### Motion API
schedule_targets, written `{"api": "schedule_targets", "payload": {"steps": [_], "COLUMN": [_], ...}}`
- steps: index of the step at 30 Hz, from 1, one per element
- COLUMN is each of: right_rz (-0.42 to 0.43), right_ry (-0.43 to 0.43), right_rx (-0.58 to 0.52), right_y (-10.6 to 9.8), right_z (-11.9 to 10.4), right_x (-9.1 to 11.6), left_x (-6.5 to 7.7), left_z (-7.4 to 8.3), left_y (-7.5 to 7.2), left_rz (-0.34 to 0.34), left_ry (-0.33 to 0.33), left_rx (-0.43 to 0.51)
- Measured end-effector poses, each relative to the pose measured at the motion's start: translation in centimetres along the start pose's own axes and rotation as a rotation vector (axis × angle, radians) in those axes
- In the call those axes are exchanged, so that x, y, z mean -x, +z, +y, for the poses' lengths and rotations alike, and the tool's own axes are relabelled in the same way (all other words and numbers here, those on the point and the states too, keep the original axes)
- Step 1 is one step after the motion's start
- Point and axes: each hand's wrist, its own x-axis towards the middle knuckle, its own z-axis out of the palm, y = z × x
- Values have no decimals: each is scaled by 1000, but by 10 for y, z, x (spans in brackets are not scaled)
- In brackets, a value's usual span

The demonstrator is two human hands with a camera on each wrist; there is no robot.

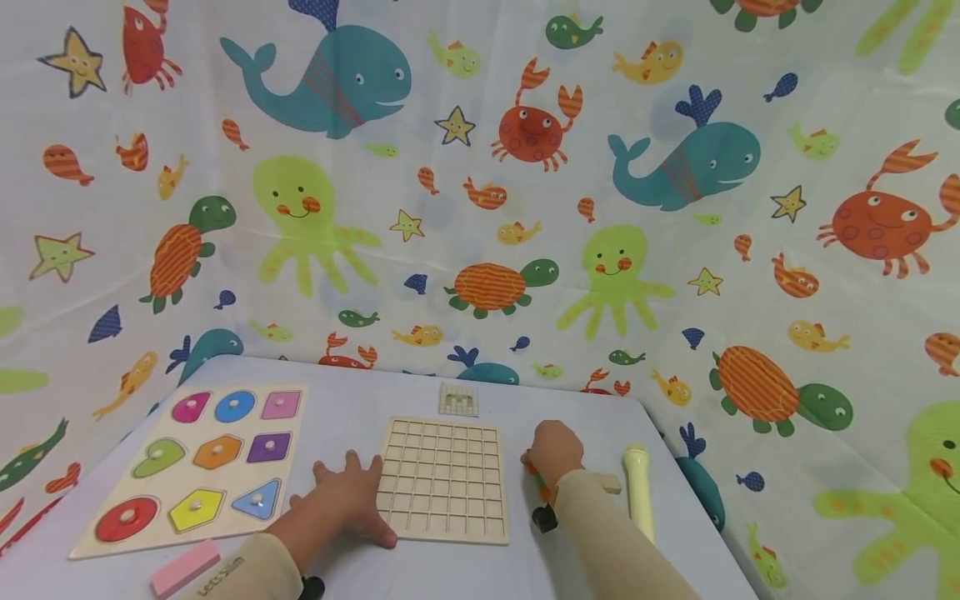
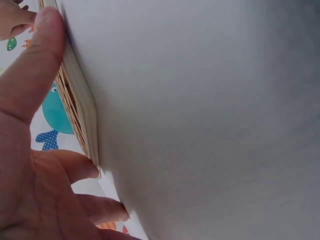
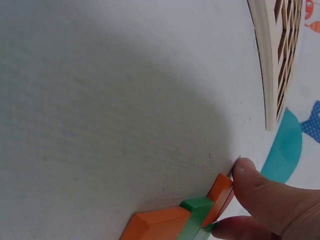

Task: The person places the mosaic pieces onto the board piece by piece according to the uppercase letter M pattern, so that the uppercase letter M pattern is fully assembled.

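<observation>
A square wooden grid board (image 1: 442,479) lies on the table between the hands. My left hand (image 1: 348,496) is spread at its left side; in the left wrist view the thumb (image 2: 47,30) and a fingertip touch the board's edge (image 2: 82,102). To the right of the board, my right hand (image 1: 557,450) has curled fingers. In the right wrist view its thumb (image 3: 250,180) and a finger pinch joined orange and green blocks (image 3: 197,212). The palm side of the right hand is hidden in the head view.
A shape-puzzle board (image 1: 217,458) with knobbed pieces lies at left, with a pink block (image 1: 184,569) below it. Behind the grid stands a small patterned card (image 1: 457,400). At right are a plain wooden block (image 1: 609,482) and a pale yellow stick (image 1: 639,492).
</observation>
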Motion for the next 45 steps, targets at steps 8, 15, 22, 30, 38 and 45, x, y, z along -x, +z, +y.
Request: {"api": "schedule_targets", "payload": {"steps": [8,15,22,30,38,45], "right_rz": [8,-43,-76,-14,50,77], "right_ry": [20,-13,-29,-117,-281,-372], "right_rx": [-2,-24,-68,-110,-94,-143], "right_y": [-6,-4,0,1,0,-4], "right_z": [-5,-4,2,4,-3,-17], "right_x": [9,9,2,6,15,18], "left_x": [-1,2,2,4,6,3], "left_z": [1,2,4,4,4,3], "left_y": [-1,-2,-2,-4,-5,-4], "left_rz": [-5,-12,-18,-14,-14,-17], "left_ry": [-12,-5,-7,-4,4,9], "left_rx": [-4,-6,-6,-11,-15,-14]}}
